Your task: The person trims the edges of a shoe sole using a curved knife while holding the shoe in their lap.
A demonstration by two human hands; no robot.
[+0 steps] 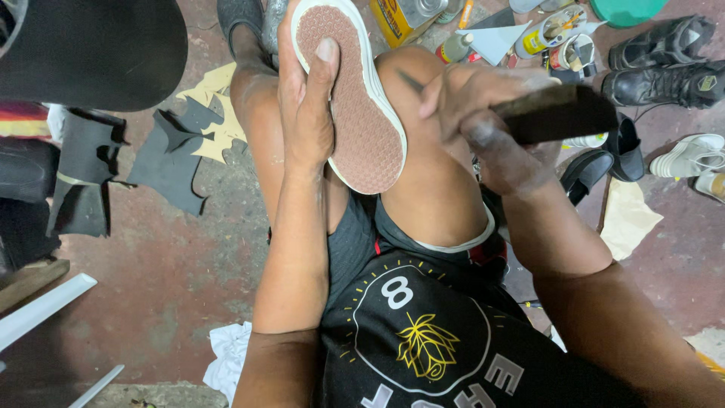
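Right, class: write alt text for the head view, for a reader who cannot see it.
A seated person's left hand holds a shoe, sole up, on the knee; the right hand grips a dark block. Shoes and cans lie on the floor.

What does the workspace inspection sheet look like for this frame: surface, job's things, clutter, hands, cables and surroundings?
Surface: reddish concrete floor, stained and dusty; the person sits with knees up.
Job's things: shoe, brown sole up with a white rim, propped against the knee; dark block-shaped tool.
Clutter: dark and tan cut material scraps, white rag, cans and a bottle at the top.
Hands: left hand wrapped around the shoe, thumb on the sole; right hand closed in a grip on the tool.
Cables: nothing seen.
Surroundings: black boots, a white shoe, black shoes at right.
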